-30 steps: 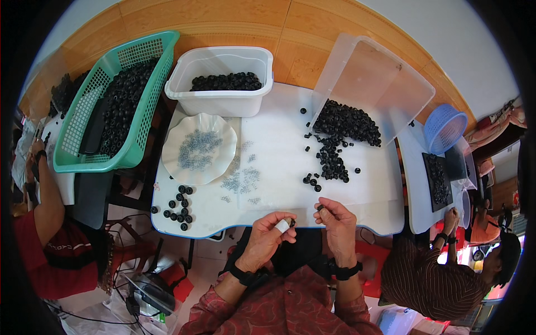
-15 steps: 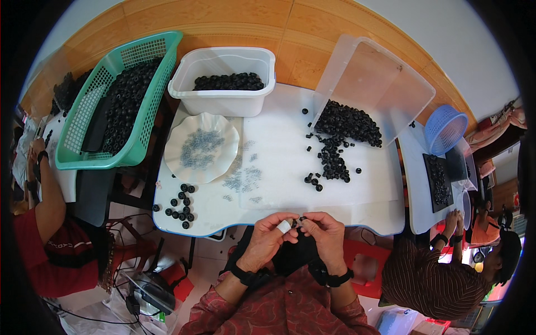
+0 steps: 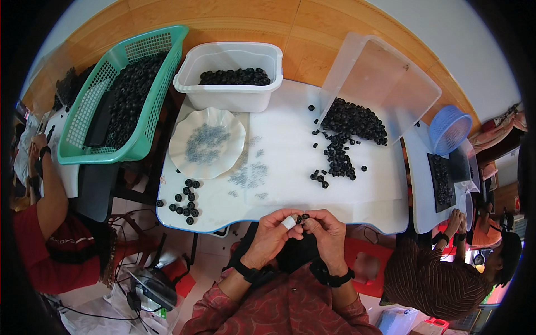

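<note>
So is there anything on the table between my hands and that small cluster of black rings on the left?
Nothing visible. The left hand and right hand pinch a small black ring at the table's near edge; bare white tabletop runs to the cluster of black rings.

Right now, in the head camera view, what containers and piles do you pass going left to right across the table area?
Green basket → small group of black rings → white scalloped plate → white tub → big pile of black rings → clear bin lid → blue basket.
</note>
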Motion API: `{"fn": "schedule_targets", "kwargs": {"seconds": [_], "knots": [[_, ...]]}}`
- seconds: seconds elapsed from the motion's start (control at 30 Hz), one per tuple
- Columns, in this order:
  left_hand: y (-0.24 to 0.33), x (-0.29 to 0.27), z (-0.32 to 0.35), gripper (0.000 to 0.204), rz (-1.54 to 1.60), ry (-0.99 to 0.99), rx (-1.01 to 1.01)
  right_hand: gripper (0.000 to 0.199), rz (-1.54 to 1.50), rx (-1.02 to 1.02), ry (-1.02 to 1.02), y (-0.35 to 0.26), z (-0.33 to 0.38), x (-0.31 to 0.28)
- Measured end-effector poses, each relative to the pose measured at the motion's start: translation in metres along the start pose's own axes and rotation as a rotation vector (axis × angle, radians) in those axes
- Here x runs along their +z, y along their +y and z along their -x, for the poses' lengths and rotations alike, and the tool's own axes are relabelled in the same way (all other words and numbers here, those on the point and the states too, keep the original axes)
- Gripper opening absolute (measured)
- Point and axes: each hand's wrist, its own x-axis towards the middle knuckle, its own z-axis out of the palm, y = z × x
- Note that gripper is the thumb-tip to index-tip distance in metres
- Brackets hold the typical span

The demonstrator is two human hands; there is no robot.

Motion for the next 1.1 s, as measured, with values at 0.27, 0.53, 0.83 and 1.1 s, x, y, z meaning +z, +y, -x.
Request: {"fn": "schedule_targets", "kwargs": {"seconds": [0.27,0.53,0.83,1.1], "knots": [[0.002,-0.001,-0.001,0.024,0.098,-0.005,-0.007,0.010,0.029,-0.073,0.003,-0.002,0.003,0.006],[0.002,0.002,-0.001,0.024,0.142,0.006,0.000,0.009,0.046,-0.140,0.029,0.002,0.004,0.009],[0.000,0.002,0.000,0.023,0.147,0.013,0.028,0.011,0.111,-0.214,0.040,0.001,0.004,0.011],[0.000,0.005,0.001,0.024,0.131,0.027,0.042,0.013,0.372,-0.395,0.067,-0.004,0.003,0.013]]}}
